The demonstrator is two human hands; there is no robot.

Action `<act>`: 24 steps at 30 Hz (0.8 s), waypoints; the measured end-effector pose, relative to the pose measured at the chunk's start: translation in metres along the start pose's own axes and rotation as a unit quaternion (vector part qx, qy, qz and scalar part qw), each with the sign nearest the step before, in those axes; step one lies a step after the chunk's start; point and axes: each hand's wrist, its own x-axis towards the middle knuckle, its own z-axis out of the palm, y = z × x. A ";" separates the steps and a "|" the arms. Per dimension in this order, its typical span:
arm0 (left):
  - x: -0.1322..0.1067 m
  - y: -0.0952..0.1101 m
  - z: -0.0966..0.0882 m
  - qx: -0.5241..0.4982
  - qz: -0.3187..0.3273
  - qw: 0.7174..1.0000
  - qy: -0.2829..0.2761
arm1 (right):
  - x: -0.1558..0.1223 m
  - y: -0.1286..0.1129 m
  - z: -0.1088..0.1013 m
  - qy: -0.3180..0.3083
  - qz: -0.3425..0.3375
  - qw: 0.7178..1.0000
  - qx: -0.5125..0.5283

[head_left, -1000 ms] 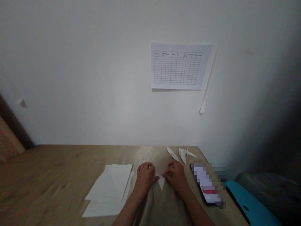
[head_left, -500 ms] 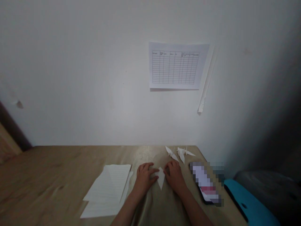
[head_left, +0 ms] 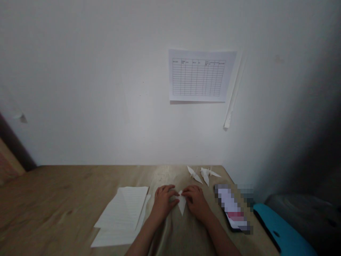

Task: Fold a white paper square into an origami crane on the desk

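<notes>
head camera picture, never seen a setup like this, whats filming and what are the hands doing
There is no machine here: one camera worn on a person's head looks forward and down, so you see roughly what they see. The person's left hand and right hand have their fingertips at a small folded white paper on the brown table; whether they grip it or just press it, I can't tell. Left of the hands lie lined paper sheets. Beyond the right hand are folded paper figures, and to its right a phone with a pixelated screen. A printed chart hangs on the wall.
</notes>
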 end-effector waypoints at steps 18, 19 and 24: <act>-0.001 0.003 -0.004 -0.018 -0.005 1.000 0.005 | 0.001 0.005 0.003 0.004 -0.013 1.000 0.012; -0.001 0.001 -0.006 -0.018 0.003 1.000 -0.008 | 0.001 0.005 0.002 0.003 -0.013 1.000 0.014; -0.002 -0.005 -0.012 -0.015 0.020 0.999 -0.046 | 0.000 0.001 -0.001 0.006 -0.014 1.000 0.021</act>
